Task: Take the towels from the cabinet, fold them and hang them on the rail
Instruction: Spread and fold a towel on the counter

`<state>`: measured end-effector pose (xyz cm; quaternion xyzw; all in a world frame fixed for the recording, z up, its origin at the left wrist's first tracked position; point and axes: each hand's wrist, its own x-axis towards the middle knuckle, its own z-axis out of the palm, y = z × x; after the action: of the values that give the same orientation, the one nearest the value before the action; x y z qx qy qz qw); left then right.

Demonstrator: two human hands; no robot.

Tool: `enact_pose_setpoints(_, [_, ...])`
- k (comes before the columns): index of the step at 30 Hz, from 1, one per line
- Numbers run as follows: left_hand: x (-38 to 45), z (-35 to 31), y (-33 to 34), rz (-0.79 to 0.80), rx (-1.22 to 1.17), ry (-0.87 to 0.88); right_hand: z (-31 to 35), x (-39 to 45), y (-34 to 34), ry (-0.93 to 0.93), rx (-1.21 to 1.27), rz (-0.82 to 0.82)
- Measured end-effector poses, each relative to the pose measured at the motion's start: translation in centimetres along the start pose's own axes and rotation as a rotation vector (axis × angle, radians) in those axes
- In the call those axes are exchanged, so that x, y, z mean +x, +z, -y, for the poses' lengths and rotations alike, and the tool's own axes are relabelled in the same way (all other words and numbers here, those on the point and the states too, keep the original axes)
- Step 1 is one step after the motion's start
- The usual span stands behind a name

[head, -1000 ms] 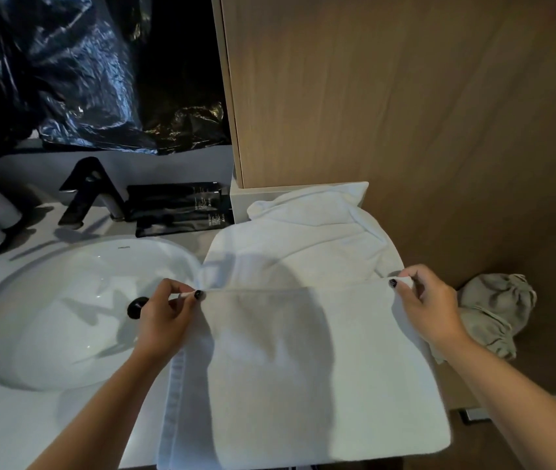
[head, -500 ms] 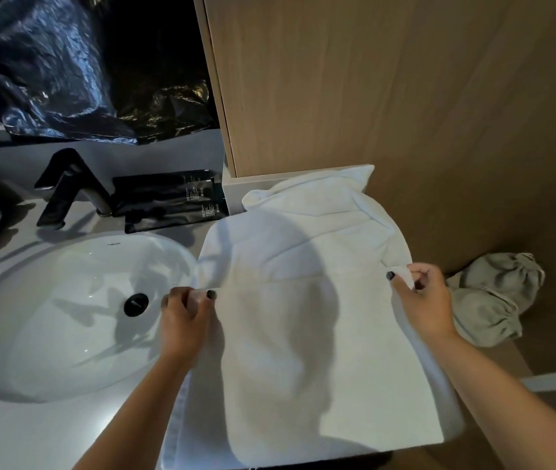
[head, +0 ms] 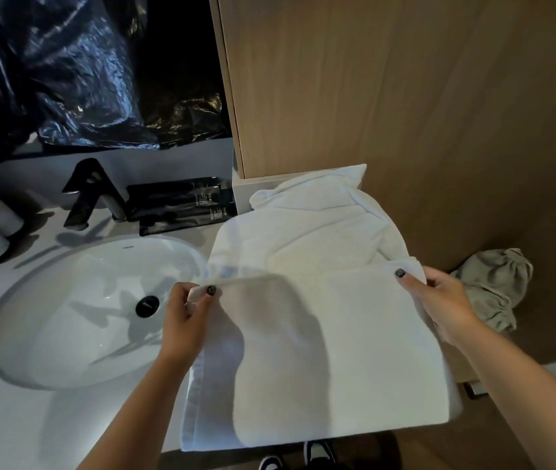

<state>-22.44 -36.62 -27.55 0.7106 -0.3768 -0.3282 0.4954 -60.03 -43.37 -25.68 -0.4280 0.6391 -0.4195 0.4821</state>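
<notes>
White towel [head: 337, 344] lies across the desk [head: 32, 418] just right of the sink [head: 76, 320], its folded edge running side to side. My left hand [head: 181, 320] and right hand [head: 439, 303] each pinch one end, set apart, equally near.

towel [head: 337, 351]: white terry cloth, matt | sink [head: 66, 334]: glossy ceramic | cabinet [head: 388, 79]: matt wood

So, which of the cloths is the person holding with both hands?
The white towel spread on the counter: the left hand and right hand pinch its far corners. The crumpled beige cloth at the right lies untouched.
</notes>
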Motion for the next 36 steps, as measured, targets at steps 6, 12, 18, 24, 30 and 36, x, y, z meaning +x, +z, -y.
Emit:
enact_pose_setpoints(6, [-2.5, -2.5, -2.5, -0.015, -0.073, 0.086, 2.5, -5.1, 0.0, -0.099, 0.075, -0.131])
enact_pose_setpoints(12, [-3.4, -4.2, -4.0, -0.015, -0.287, 0.094, 3.4, -9.2, -0.1, -0.148, 0.146, -0.235])
enact_pose_setpoints(18, [-6.3, -5.6, -6.5, -0.037, -0.381, 0.019, 3.6, -11.8, -0.3, -0.214, 0.175, -0.245])
enact_pose_setpoints(24, [-9.2, -7.1, -9.1, -0.041, -0.305, 0.068, 3.3, -13.6, 0.4, -0.225, 0.160, -0.192])
enact_pose_setpoints(30, [-14.0, -5.8, -10.7, -0.081, -0.233, 0.038, 1.9, -16.8, -1.6, -0.210, 0.139, -0.098])
enact_pose_setpoints(36, [-15.6, -4.3, -10.8, -0.110, -0.177, -0.007, 1.3, -16.1, -2.2, -0.299, -0.078, -0.082])
